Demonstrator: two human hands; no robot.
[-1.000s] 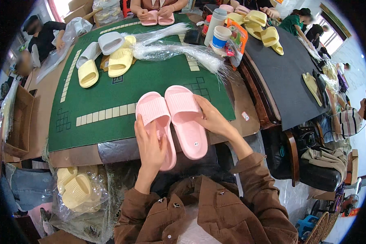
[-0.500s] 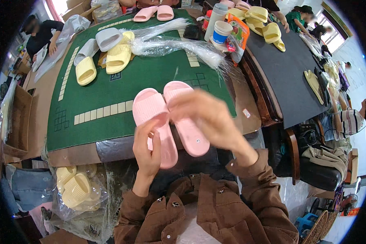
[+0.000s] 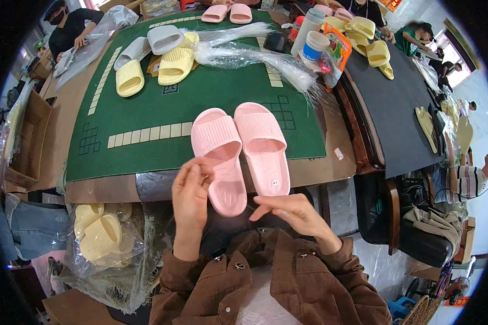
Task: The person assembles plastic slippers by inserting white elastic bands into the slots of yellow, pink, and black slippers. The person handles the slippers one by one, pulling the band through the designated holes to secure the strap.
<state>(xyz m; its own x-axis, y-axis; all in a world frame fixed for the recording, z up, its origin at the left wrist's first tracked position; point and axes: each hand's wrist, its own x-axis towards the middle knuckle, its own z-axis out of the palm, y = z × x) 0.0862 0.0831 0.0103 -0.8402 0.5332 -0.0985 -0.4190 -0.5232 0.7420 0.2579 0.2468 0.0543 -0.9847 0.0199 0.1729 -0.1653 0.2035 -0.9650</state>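
Two pink ribbed slide slippers lie side by side at the table's near edge, toes pointing away and heels jutting over it. My left hand [image 3: 191,197] is beside the left slipper [image 3: 228,187], fingers curled in and tips close together. Whether anything small is between those tips cannot be made out. At the heel of the right slipper [image 3: 265,157], my right hand [image 3: 293,212] is open, its fingers stretched leftward and apart. A small white size sticker [image 3: 275,183] shows on the right slipper's insole.
Yellow slippers [image 3: 176,66] and grey slippers [image 3: 165,39] lie on the green mat [image 3: 146,111], near a bundle of clear plastic strips [image 3: 238,55]. A cup [image 3: 313,47] and a bottle [image 3: 309,27] stand right. Bagged yellow slippers [image 3: 100,237] sit lower left. Other people work at the far tables.
My right hand has come down from the right slipper's strap to its heel. My left hand has drawn slightly away from the left slipper. The view has shifted.
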